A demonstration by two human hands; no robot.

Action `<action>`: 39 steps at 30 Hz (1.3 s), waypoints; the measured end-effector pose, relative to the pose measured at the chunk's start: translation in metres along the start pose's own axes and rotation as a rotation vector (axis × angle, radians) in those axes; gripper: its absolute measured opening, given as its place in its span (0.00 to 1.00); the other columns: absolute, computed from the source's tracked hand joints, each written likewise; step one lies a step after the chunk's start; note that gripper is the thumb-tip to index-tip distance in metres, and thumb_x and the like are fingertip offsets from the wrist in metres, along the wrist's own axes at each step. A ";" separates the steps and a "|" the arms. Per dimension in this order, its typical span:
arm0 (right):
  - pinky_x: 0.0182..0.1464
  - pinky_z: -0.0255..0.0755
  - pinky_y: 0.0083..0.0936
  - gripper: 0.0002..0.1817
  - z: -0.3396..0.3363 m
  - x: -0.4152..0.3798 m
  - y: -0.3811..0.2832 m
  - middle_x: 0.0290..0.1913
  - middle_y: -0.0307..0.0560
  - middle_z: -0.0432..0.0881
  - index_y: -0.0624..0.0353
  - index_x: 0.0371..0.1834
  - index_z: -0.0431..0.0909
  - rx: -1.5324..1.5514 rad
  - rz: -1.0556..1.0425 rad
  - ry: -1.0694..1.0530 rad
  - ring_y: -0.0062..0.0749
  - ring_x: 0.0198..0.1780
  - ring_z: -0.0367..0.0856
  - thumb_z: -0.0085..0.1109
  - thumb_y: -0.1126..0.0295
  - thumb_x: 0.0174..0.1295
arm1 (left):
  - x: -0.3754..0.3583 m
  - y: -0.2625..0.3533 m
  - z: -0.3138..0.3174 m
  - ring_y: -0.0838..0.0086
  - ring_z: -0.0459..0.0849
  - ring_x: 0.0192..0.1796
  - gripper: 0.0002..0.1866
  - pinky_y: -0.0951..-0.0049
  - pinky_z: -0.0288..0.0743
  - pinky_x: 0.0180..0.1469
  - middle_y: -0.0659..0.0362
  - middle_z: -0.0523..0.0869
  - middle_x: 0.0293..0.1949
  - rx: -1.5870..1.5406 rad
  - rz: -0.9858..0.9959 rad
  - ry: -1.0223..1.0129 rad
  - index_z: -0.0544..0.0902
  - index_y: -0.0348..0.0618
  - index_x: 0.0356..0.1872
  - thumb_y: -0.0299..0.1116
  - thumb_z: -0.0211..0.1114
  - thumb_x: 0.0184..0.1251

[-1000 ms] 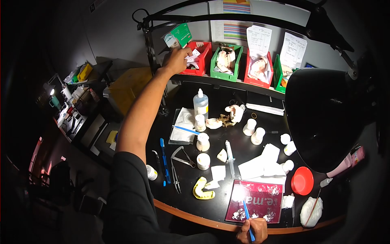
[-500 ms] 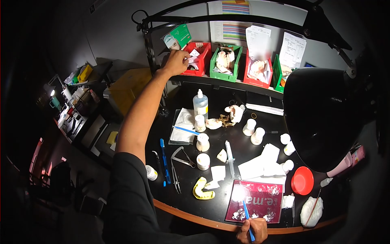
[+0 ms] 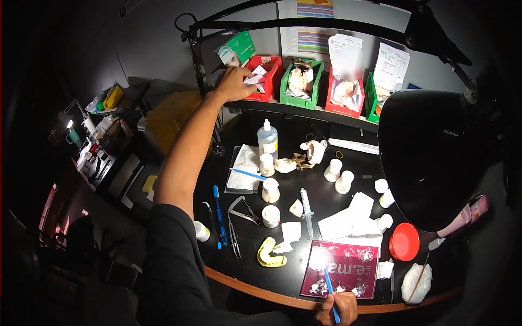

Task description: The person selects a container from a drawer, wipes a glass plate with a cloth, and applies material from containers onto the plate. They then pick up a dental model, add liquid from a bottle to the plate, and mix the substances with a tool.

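My left hand (image 3: pixel 235 85) reaches into the red bin (image 3: pixel 275 76) at the back left, its fingers closed on a white paper slip (image 3: pixel 254 80) with print on it. More papers lie in that bin. At the front edge, my right hand (image 3: pixel 341 308) is wrapped round a slim blue-handled tool (image 3: pixel 329 280), pointing up over a maroon mixing slab (image 3: pixel 348 263) lettered "e.max". White smears and clumps of material are on the slab. Whether the tool's tip touches the slab is lost in glare.
A green bin (image 3: pixel 302 102) and other bins line the shelf. White jars (image 3: pixel 271 216), a squeeze bottle (image 3: pixel 267 140), a syringe (image 3: pixel 307 212), a yellow tray-shaped piece (image 3: pixel 270 254) and a red bowl (image 3: pixel 404 242) stand about the bench. A black lamp (image 3: pixel 429 157) hangs at right.
My left hand has shifted slightly in the red bin, and a white slip now shows raised at its fingers. My right hand keeps its place with the blue tool.
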State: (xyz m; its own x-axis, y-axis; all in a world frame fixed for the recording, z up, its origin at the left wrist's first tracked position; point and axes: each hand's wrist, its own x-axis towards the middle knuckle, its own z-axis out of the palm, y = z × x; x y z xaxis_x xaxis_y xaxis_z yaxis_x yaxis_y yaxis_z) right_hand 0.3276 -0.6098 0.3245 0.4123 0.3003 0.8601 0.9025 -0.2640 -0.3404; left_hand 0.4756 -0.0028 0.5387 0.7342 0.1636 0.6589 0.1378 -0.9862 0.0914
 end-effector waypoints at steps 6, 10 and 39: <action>0.40 0.86 0.39 0.06 0.002 -0.006 0.003 0.37 0.53 0.87 0.68 0.42 0.84 -0.110 -0.046 0.003 0.46 0.35 0.89 0.62 0.75 0.69 | 0.006 -0.006 0.002 0.53 0.93 0.48 0.12 0.58 0.83 0.58 0.45 0.95 0.41 -0.073 -0.073 0.001 0.95 0.38 0.43 0.36 0.72 0.67; 0.37 0.81 0.38 0.04 0.001 -0.005 0.003 0.34 0.52 0.85 0.68 0.40 0.83 -0.082 -0.045 -0.002 0.45 0.32 0.85 0.63 0.77 0.69 | 0.009 -0.007 0.012 0.51 0.92 0.45 0.09 0.53 0.84 0.51 0.45 0.93 0.38 -0.139 -0.220 0.094 0.95 0.45 0.39 0.34 0.71 0.65; 0.32 0.78 0.28 0.08 0.002 0.017 -0.004 0.31 0.45 0.86 0.65 0.42 0.85 0.200 0.120 0.026 0.35 0.29 0.85 0.73 0.83 0.61 | -0.045 0.093 -0.049 0.49 0.89 0.40 0.09 0.55 0.82 0.47 0.48 0.89 0.32 0.137 0.115 -0.105 0.87 0.35 0.38 0.29 0.77 0.62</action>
State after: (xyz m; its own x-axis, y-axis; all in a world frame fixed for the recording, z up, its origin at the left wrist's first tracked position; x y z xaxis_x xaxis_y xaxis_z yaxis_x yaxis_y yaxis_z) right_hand 0.3307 -0.6016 0.3394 0.5170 0.2536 0.8175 0.8551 -0.1088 -0.5070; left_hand 0.4225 -0.1032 0.5541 0.8144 0.0592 0.5773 0.1334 -0.9872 -0.0871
